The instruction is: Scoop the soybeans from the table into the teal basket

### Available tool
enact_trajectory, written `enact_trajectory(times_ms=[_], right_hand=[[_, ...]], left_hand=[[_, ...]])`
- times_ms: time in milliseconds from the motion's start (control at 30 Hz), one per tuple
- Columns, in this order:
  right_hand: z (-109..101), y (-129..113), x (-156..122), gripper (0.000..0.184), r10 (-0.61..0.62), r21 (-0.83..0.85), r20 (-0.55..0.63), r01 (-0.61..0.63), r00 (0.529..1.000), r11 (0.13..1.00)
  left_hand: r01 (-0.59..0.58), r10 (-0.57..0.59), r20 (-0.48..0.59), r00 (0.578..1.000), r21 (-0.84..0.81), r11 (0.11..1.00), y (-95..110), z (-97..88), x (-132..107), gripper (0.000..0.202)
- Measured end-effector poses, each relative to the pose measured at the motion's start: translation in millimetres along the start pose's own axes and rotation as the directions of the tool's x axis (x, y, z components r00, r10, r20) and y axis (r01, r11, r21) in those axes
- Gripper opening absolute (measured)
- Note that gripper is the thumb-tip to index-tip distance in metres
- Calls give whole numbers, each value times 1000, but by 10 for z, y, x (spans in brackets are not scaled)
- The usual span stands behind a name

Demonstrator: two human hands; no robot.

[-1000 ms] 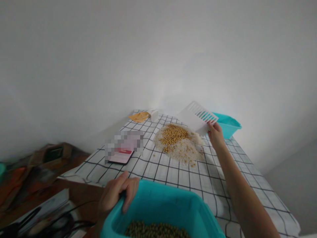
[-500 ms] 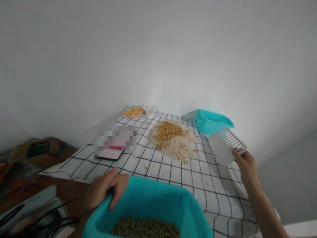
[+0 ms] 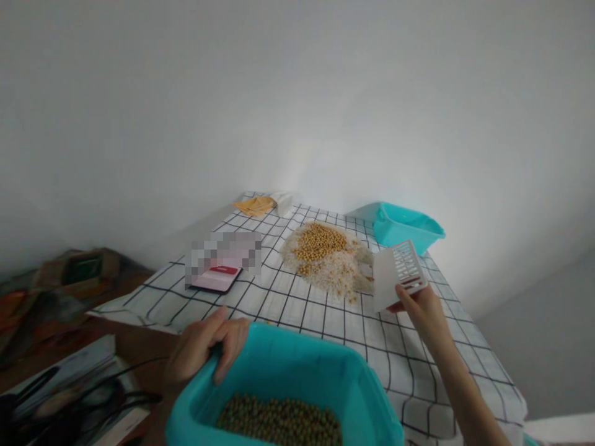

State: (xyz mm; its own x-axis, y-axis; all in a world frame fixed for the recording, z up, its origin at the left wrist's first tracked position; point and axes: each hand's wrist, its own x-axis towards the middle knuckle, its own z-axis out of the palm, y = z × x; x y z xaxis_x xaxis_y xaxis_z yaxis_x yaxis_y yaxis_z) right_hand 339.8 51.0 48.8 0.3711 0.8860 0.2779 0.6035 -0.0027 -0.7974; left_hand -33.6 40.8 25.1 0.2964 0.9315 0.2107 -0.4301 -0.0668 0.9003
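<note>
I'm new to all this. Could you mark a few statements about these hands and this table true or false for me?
1. The left hand grips the rim of the near turquoise bin. True.
2. That bin holds white grains. False: it holds greenish-brown beans.
3. The right hand holds a white slotted scoop. True.
4. The far turquoise bin stands left of the yellow beans. False: the far turquoise bin stands to the right of the yellow beans.
5. The tablecloth is plain red. False: it is white with dark grid lines.
</note>
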Motion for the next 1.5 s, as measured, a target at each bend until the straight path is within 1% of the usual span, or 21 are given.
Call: enact_trajectory(times_ms=[133, 267, 400, 567, 633, 767, 900, 1100, 1300, 1500], right_hand=[[184, -186, -24, 37, -50, 20, 23, 49, 999, 999], [278, -307, -49, 35, -60, -2, 32, 60, 998, 998], [262, -340, -69, 30, -62, -43, 40, 64, 997, 997], [233, -323, -120, 27, -71, -21, 42, 72, 997, 997], [254, -345, -162, 25, -90, -6, 57, 91, 994, 996], [321, -424, -220, 24, -118, 13, 79, 117, 990, 993], [346, -459, -208, 23, -133, 8, 100, 132, 986, 991], [314, -420, -185, 20, -149, -6, 110, 151, 983, 989], [294, -401, -202, 22, -165, 15, 76, 164, 983, 986], [254, -425, -192, 22, -184, 41, 80, 181, 980, 983]], left_hand=[[-8, 8, -4, 1000, -5, 1000, -10, 18, -8, 73], [-25, 25, 3, 1000, 22, 999, -10, 19, -10, 73], [-28, 27, 29, 999, 16, 999, 1, 20, -7, 72], [-10, 11, -12, 1000, 61, 998, -3, 15, -6, 73], [-7, 8, -16, 1000, 62, 998, -10, 4, -8, 73], [-24, 24, 10, 1000, 46, 999, -12, -13, -10, 74], [-32, 31, 27, 999, 46, 998, -1, -10, -12, 73], [-44, 42, 29, 999, 74, 996, -10, -9, -10, 73], [-60, 57, 27, 998, 88, 994, -1, -2, -8, 73], [-50, 49, 6, 999, 71, 996, -6, 13, -14, 74]])
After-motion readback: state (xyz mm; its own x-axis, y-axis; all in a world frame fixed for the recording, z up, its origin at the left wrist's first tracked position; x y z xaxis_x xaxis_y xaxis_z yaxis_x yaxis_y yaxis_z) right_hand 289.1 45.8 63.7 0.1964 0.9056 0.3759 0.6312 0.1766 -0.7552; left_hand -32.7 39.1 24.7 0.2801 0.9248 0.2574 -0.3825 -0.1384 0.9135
